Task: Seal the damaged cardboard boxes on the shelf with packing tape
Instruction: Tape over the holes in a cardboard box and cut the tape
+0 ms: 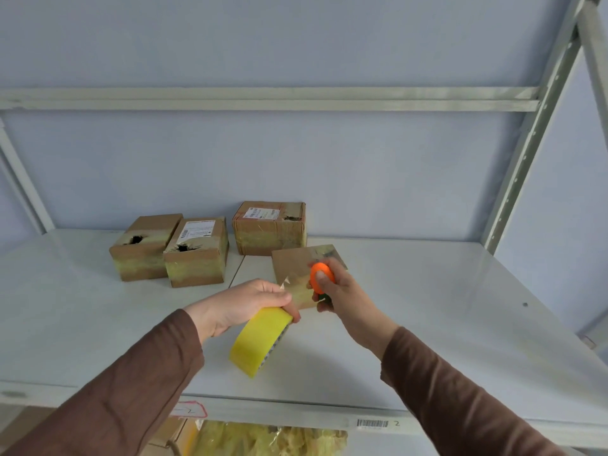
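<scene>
Yellow tape roll (261,342) gripped beneath left hand (245,304), cardboard box (304,274) just beyond

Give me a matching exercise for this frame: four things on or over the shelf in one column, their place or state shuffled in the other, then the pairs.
Things
1. tape roll
2. orange cutter
3. leftmost box
4. rightmost box

Place or state
A. held in the right hand
B. label on top, against the back wall
C. held in the left hand
D. hole in top, no label showing

Pairs: 1-C, 2-A, 3-D, 4-B
</scene>
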A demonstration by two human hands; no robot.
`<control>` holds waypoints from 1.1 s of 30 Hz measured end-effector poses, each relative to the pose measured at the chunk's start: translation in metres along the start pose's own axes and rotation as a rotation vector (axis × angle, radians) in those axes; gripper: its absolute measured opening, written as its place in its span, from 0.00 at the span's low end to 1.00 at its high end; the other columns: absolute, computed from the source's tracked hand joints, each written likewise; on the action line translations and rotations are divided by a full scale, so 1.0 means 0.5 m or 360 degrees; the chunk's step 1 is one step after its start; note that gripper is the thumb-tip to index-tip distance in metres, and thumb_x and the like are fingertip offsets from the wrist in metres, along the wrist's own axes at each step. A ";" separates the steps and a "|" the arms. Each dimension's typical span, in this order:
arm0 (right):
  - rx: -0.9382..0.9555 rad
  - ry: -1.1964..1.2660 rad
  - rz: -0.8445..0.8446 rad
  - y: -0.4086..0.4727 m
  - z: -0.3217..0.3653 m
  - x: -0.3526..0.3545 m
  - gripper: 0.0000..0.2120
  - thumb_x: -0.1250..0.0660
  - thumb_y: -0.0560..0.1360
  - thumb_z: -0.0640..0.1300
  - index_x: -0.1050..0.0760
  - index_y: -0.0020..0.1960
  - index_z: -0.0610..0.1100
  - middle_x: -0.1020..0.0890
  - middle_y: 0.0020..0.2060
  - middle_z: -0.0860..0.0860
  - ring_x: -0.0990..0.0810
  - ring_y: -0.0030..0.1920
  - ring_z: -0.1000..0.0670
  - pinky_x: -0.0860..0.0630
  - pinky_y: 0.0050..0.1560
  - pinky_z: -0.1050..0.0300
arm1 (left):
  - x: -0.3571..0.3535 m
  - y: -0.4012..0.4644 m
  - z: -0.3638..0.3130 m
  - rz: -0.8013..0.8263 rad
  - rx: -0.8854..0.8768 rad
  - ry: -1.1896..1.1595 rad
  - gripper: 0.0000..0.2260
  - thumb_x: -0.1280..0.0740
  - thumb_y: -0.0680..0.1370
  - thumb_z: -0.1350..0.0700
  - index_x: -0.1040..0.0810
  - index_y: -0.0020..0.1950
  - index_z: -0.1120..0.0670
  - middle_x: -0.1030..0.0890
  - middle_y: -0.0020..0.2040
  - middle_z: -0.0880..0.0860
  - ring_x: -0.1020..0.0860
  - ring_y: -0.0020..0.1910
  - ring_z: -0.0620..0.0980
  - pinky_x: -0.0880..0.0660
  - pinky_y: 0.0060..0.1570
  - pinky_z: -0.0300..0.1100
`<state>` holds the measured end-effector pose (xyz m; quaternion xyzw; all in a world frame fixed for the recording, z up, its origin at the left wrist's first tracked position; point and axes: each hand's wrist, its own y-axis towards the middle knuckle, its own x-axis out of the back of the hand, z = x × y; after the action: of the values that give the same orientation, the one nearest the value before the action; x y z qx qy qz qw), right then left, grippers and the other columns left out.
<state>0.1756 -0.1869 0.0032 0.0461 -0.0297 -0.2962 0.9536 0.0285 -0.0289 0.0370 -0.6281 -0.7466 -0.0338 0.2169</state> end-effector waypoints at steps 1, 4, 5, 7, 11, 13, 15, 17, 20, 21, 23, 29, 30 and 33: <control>-0.0065 0.0107 0.0038 -0.001 0.003 -0.010 0.18 0.41 0.84 0.59 0.26 0.63 0.46 0.23 0.48 0.47 0.24 0.42 0.50 0.24 0.43 0.58 | -0.001 -0.003 0.000 -0.0001 0.0009 0.0042 0.15 0.38 0.85 0.54 0.13 0.54 0.60 0.12 0.50 0.51 0.16 0.45 0.43 0.24 0.45 0.33; -0.0064 0.0010 0.0184 -0.002 0.007 -0.043 0.40 0.39 0.69 0.80 0.30 0.61 0.47 0.24 0.49 0.48 0.23 0.45 0.51 0.24 0.46 0.58 | 0.002 -0.011 0.003 -0.0021 0.0033 0.0075 0.14 0.37 0.85 0.56 0.14 0.53 0.62 0.12 0.49 0.52 0.17 0.44 0.43 0.24 0.46 0.34; -0.0022 -0.0168 0.0225 -0.002 0.005 -0.056 0.39 0.35 0.66 0.80 0.31 0.60 0.49 0.23 0.50 0.49 0.23 0.45 0.52 0.23 0.46 0.59 | 0.004 -0.013 0.005 -0.0028 0.0035 0.0097 0.14 0.37 0.85 0.56 0.14 0.52 0.62 0.12 0.48 0.52 0.17 0.44 0.43 0.24 0.47 0.34; 0.0050 -0.0425 0.0216 0.003 -0.003 -0.083 0.26 0.29 0.72 0.69 0.33 0.54 0.50 0.23 0.47 0.50 0.22 0.44 0.52 0.23 0.43 0.56 | 0.009 -0.017 0.013 -0.0044 0.0043 0.0125 0.13 0.36 0.84 0.57 0.14 0.52 0.62 0.12 0.47 0.50 0.16 0.44 0.42 0.23 0.47 0.33; 0.0097 -0.0193 0.0070 0.025 -0.030 -0.127 0.07 0.35 0.83 0.41 0.31 0.48 0.45 0.21 0.40 0.50 0.22 0.36 0.55 0.23 0.41 0.56 | 0.036 -0.024 0.034 -0.0139 0.0053 0.0513 0.14 0.37 0.85 0.53 0.12 0.52 0.56 0.13 0.51 0.48 0.18 0.49 0.41 0.25 0.52 0.38; 0.0043 -0.0094 0.0018 0.029 -0.046 -0.147 0.07 0.33 0.82 0.39 0.27 0.46 0.45 0.21 0.38 0.52 0.23 0.34 0.59 0.25 0.40 0.63 | 0.059 -0.025 0.049 -0.0183 0.0044 0.0994 0.14 0.38 0.85 0.49 0.13 0.52 0.50 0.14 0.48 0.44 0.19 0.46 0.40 0.25 0.49 0.39; -0.0043 -0.0023 -0.0014 0.030 -0.068 -0.173 0.07 0.31 0.81 0.37 0.24 0.45 0.45 0.20 0.38 0.49 0.23 0.33 0.59 0.26 0.37 0.67 | 0.084 -0.025 0.071 -0.0199 0.0004 0.1595 0.14 0.39 0.84 0.46 0.15 0.51 0.49 0.17 0.48 0.45 0.21 0.49 0.45 0.27 0.55 0.42; -0.0167 0.0032 -0.0017 0.034 -0.096 -0.201 0.03 0.31 0.80 0.37 0.21 0.48 0.40 0.19 0.41 0.43 0.20 0.37 0.55 0.25 0.41 0.64 | 0.105 -0.022 0.100 -0.0142 -0.0059 0.2028 0.13 0.39 0.84 0.44 0.18 0.51 0.48 0.20 0.50 0.46 0.24 0.56 0.46 0.39 0.71 0.43; -0.0276 -0.0043 -0.0098 0.044 -0.127 -0.228 0.06 0.30 0.80 0.38 0.21 0.55 0.37 0.20 0.47 0.42 0.22 0.45 0.48 0.25 0.48 0.55 | 0.125 -0.020 0.142 -0.0080 -0.0139 0.1988 0.10 0.36 0.83 0.47 0.19 0.59 0.48 0.22 0.61 0.46 0.29 0.67 0.46 0.44 0.74 0.42; -0.0290 -0.0107 -0.0139 0.050 -0.133 -0.230 0.07 0.29 0.79 0.40 0.22 0.56 0.40 0.19 0.47 0.43 0.22 0.44 0.48 0.24 0.46 0.57 | 0.125 -0.021 0.154 -0.0107 -0.0137 0.1805 0.13 0.34 0.83 0.48 0.22 0.66 0.49 0.24 0.66 0.47 0.31 0.70 0.47 0.40 0.73 0.41; -0.0327 -0.0335 -0.0198 0.056 -0.132 -0.227 0.12 0.27 0.78 0.45 0.26 0.57 0.45 0.19 0.47 0.46 0.20 0.45 0.48 0.23 0.45 0.55 | 0.120 -0.024 0.169 -0.0206 -0.0006 0.1408 0.30 0.31 0.81 0.48 0.40 0.80 0.45 0.29 0.73 0.45 0.33 0.73 0.47 0.37 0.71 0.39; 0.0190 -0.1510 -0.0214 0.046 -0.096 -0.164 0.17 0.28 0.76 0.58 0.23 0.56 0.47 0.17 0.47 0.51 0.21 0.47 0.49 0.26 0.44 0.53 | 0.101 -0.015 0.159 -0.0220 0.0126 0.1264 0.50 0.28 0.78 0.48 0.65 0.83 0.43 0.50 0.84 0.46 0.51 0.82 0.48 0.47 0.77 0.43; 0.0306 -0.1463 -0.0277 0.042 -0.088 -0.141 0.15 0.28 0.76 0.58 0.22 0.55 0.48 0.18 0.44 0.53 0.21 0.44 0.51 0.27 0.42 0.54 | 0.099 -0.012 0.149 -0.0263 0.0068 0.1208 0.48 0.29 0.78 0.49 0.64 0.83 0.42 0.53 0.84 0.44 0.55 0.83 0.46 0.49 0.77 0.43; 0.0673 -0.1332 -0.0580 0.037 -0.065 -0.051 0.05 0.29 0.79 0.48 0.22 0.50 0.47 0.21 0.43 0.53 0.24 0.43 0.50 0.25 0.42 0.51 | 0.078 0.013 0.114 -0.0437 -0.0210 0.1012 0.40 0.33 0.81 0.47 0.56 0.83 0.39 0.55 0.83 0.38 0.56 0.82 0.41 0.51 0.79 0.44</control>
<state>0.1676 -0.1548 -0.0276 0.1200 -0.4603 -0.4384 0.7626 0.0140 0.0267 -0.0016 -0.4925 -0.7154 -0.3047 0.3909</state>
